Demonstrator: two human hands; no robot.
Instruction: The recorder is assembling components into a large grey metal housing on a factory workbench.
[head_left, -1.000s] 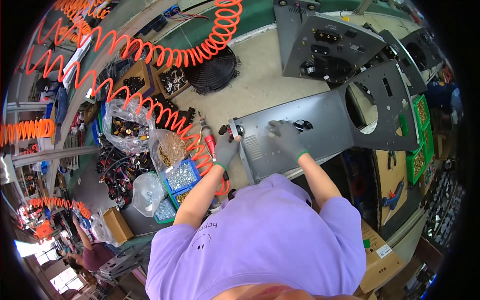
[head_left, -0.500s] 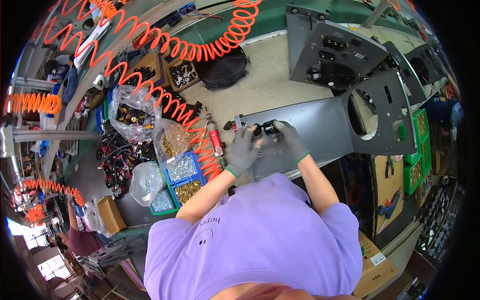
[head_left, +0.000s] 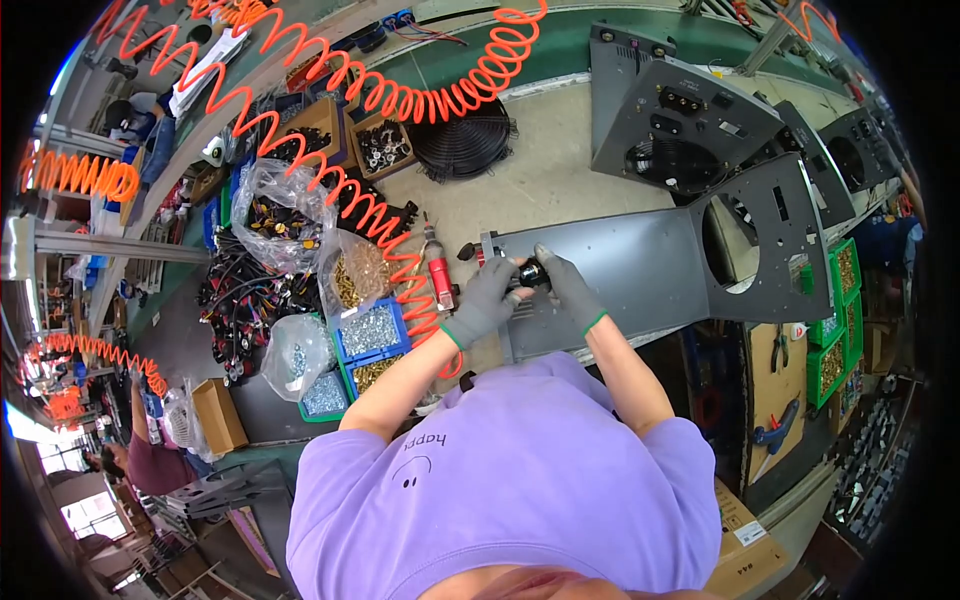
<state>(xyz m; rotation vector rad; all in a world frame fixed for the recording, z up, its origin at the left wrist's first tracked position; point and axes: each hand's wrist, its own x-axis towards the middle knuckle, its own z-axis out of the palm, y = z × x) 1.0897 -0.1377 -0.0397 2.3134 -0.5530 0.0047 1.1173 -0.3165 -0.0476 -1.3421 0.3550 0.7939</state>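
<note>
A small glossy black round part (head_left: 533,273) is held between my two gloved hands, above a grey sheet-metal panel (head_left: 630,260). My left hand (head_left: 484,302), in a grey glove, closes on it from the left with bare fingertips showing. From the right, my right hand (head_left: 570,292) grips the same part, its fingers bent round it. Its exact kind cannot be made out. The panel lies flat and joins an upright plate with a large round cutout (head_left: 770,235) at its right end. Left of my left hand lies a red power screwdriver (head_left: 438,275).
Orange coiled hoses (head_left: 380,225) hang over the left side. Blue bins of screws (head_left: 370,335), plastic bags and a pile of wires (head_left: 240,300) stand left. A black fan grille (head_left: 465,140) and grey cabinets (head_left: 680,125) are at the back. Green screw bins (head_left: 835,320) stand right.
My hands have drawn closer together around the black part, which earlier showed as two black pieces held apart. The whole view has shifted slightly.
</note>
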